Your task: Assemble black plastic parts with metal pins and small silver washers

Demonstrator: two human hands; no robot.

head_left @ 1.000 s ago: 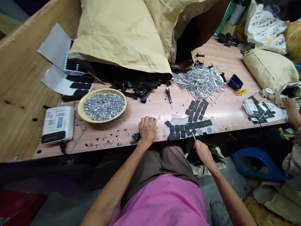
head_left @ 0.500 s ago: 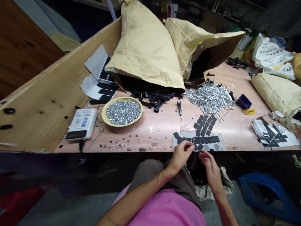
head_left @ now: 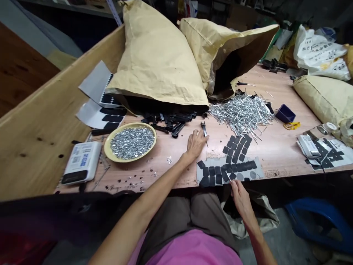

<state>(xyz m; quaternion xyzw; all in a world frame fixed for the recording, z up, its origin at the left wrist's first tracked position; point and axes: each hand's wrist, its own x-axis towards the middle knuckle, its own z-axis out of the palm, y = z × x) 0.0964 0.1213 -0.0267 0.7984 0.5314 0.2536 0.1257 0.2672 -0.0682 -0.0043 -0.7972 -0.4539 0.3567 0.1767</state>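
Observation:
My left hand [head_left: 196,145] is over the tabletop, fingers stretched forward and slightly apart. Its fingertips reach the side of a black plastic part with a thin metal pin [head_left: 203,129]; whether they touch it I cannot tell. Low at the bench edge, my right hand [head_left: 240,195] is closed, thumb and fingers pinching a slim metal pin [head_left: 228,177] that points up and left. Under that pin lies a grey backing sheet [head_left: 258,172] bearing rows of black rounded pads [head_left: 211,170]. More black pads [head_left: 237,145] lie just behind the sheet.
A yellow bowl [head_left: 108,152] of small metal pieces stands left, beside a white device [head_left: 82,162]. Loose metal pins [head_left: 242,110] form a heap behind the pads. Large paper sacks [head_left: 157,62] spill black parts [head_left: 176,125]. A purple box [head_left: 285,113] sits right.
My left hand has left the sheet and reached forward and left to the lone black part. My right hand stays near the bench edge, now holding a metal pin. The view has shifted slightly.

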